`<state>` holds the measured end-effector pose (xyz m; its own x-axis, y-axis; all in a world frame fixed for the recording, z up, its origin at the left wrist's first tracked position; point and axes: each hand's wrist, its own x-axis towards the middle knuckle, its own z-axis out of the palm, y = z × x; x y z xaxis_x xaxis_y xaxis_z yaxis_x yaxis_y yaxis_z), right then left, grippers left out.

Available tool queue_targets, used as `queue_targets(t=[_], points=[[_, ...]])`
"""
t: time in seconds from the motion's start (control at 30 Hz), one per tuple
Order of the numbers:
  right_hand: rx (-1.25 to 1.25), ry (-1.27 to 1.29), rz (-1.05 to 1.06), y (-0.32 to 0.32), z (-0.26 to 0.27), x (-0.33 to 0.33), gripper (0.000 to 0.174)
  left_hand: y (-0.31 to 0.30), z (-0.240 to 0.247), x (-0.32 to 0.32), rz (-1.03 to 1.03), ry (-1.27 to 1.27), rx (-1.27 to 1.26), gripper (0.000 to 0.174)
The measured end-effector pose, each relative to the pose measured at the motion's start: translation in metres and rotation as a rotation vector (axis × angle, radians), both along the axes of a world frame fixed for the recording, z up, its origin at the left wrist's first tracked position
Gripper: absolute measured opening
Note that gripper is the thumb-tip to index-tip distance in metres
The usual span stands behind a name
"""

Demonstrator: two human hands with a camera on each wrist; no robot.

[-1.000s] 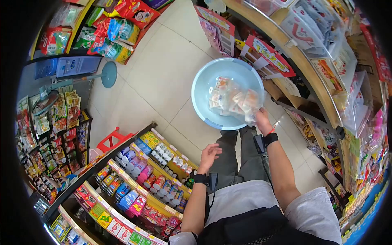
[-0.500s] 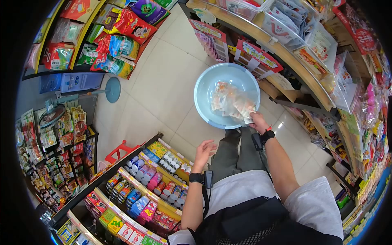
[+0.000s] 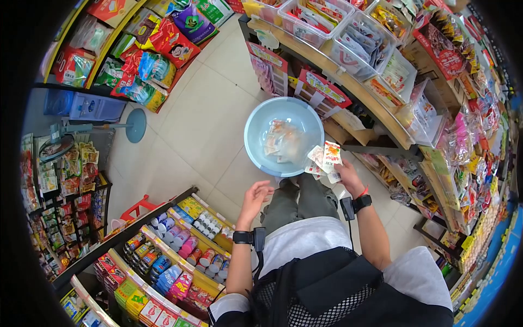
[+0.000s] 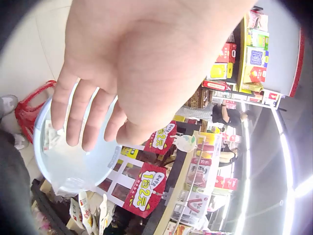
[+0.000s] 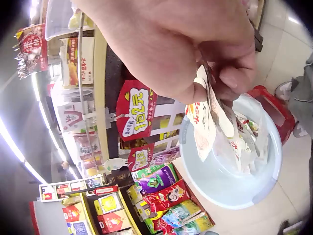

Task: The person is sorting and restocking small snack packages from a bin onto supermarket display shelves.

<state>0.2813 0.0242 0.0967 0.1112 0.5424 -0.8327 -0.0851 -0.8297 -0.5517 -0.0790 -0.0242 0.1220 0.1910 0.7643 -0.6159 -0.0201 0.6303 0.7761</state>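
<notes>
My right hand (image 3: pixel 348 177) pinches several small white snack packets (image 3: pixel 330 157) with red and orange print, fanned out beside the basin's near right rim. In the right wrist view, the thumb and fingers hold the packets (image 5: pixel 201 129) by one end. A light blue plastic basin (image 3: pixel 254 122) lies in front of the legs. Inside it are more of the packets (image 3: pixel 280 140) in a clear plastic bag. My left hand (image 3: pixel 255 199) hovers near the basin's near left side with loosely bent fingers, holding nothing.
At the right, a wooden shelf (image 3: pixel 376 79) bears clear bins of snacks, with red price signs (image 3: pixel 326 90) along its side. Shelves of canisters and boxes (image 3: pixel 180 240) stand at the near left. A red stool (image 5: pixel 274 110) shows by the basin. Bagged goods (image 3: pixel 158 71) fill the far left shelf.
The right hand has drawn the packets it holds out of the basin, over its right rim. The left hand stays loose beside the basin. The head view has shifted.
</notes>
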Motion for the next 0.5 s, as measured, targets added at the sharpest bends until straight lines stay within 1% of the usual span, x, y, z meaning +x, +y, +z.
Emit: queue_targets(t=[0.07,0.1,0.2,0.23,0.27,0.37,0.4,0.47,0.5], points=[[0.051,0.035,-0.01,-0.004,0.012,0.002,0.066,0.007,0.008,0.003,-0.007,-0.029,0.019,0.036],[0.055,0.075,0.018,-0.001,0.036,-0.002,0.066,0.01,0.013,0.005,-0.012,-0.044,0.023,0.038],[0.224,0.115,-0.057,-0.002,0.071,-0.015,0.042,0.023,0.03,0.012,-0.034,-0.088,0.047,0.045],[0.271,0.185,0.038,-0.002,0.079,-0.013,0.038,0.027,0.038,0.015,-0.046,-0.101,0.06,0.049],[0.307,0.196,0.049,0.001,0.092,-0.015,0.037,0.033,0.044,0.018,-0.059,-0.119,0.081,0.053],[0.437,0.262,0.06,0.011,0.138,-0.038,0.033,0.053,0.069,0.026,-0.176,-0.275,0.124,0.069],[0.479,0.3,0.055,0.015,0.154,-0.045,0.033,0.061,0.083,0.031,-0.178,-0.329,0.159,0.075],[0.527,0.297,0.086,0.022,0.187,-0.059,0.031,0.074,0.117,0.044,-0.193,-0.434,0.227,0.086],[0.619,0.234,0.177,0.024,0.193,-0.061,0.029,0.08,0.135,0.052,-0.149,-0.499,0.261,0.093]])
